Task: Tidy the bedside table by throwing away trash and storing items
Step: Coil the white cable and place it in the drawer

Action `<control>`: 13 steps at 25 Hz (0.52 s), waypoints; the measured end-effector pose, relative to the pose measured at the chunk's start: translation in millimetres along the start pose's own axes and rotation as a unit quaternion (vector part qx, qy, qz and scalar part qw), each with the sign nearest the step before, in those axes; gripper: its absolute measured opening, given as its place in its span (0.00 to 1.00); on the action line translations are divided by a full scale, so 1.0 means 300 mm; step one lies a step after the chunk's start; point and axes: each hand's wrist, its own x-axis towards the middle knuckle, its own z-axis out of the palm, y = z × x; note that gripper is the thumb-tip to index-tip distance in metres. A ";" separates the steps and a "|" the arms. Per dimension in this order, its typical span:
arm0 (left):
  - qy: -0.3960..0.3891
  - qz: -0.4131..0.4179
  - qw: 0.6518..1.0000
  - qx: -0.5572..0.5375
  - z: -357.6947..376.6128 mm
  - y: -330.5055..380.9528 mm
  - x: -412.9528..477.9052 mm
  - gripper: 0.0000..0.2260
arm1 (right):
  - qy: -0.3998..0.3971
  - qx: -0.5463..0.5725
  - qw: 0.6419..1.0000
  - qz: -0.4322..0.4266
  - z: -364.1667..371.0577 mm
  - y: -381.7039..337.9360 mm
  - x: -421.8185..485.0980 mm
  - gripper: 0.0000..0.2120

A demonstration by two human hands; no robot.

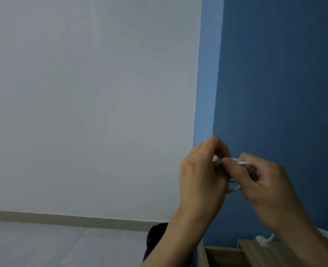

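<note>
Both my hands are raised in front of the blue wall, holding a coiled white cable [244, 163] between them. My left hand [201, 176] pinches one end of the cable with its fingertips. My right hand [263, 182] grips the bundled loops, and a loop hangs out below between the hands. At the bottom right lies the wooden bedside table [255, 251], with a white plug and cord [263, 240] resting on its top. Most of the table is cut off by the frame edge and my right forearm.
A dark round object, perhaps a trash bin [157, 241], stands on the grey floor left of the table, partly behind my left forearm. A white wall with a beige skirting board [72, 218] fills the left side.
</note>
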 end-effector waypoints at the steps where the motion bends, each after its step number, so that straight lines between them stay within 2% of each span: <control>1: 0.000 -0.007 1.000 -0.004 -0.003 0.001 0.000 0.08 | 0.008 0.027 1.000 0.002 0.006 0.008 0.000 0.30; 4: -0.107 -0.036 0.991 -0.073 -0.041 -0.002 0.016 0.05 | 0.009 0.117 0.993 0.013 -0.001 0.009 0.002 0.27; 5: -0.163 -0.055 0.977 -0.126 -0.061 -0.011 0.026 0.04 | -0.002 0.147 0.989 0.017 -0.006 0.003 0.005 0.24; 7: -0.255 -0.107 0.926 -0.255 -0.095 -0.032 0.046 0.11 | -0.040 0.194 0.980 0.020 -0.019 -0.005 0.012 0.18; 9: -0.292 -0.177 0.868 -0.360 -0.116 -0.040 0.055 0.15 | -0.094 0.226 0.969 0.016 -0.028 -0.008 0.013 0.22; 11: -0.309 -0.210 0.829 -0.415 -0.121 -0.032 0.048 0.08 | -0.142 0.236 0.961 0.025 -0.035 -0.005 0.009 0.31; 12: -0.310 -0.203 0.829 -0.419 -0.118 -0.036 0.042 0.05 | -0.153 0.237 0.959 0.036 -0.039 -0.004 0.009 0.32; 13: -0.303 -0.181 0.846 -0.399 -0.121 -0.043 0.037 0.05 | -0.158 0.234 0.958 0.047 -0.046 0.001 0.010 0.31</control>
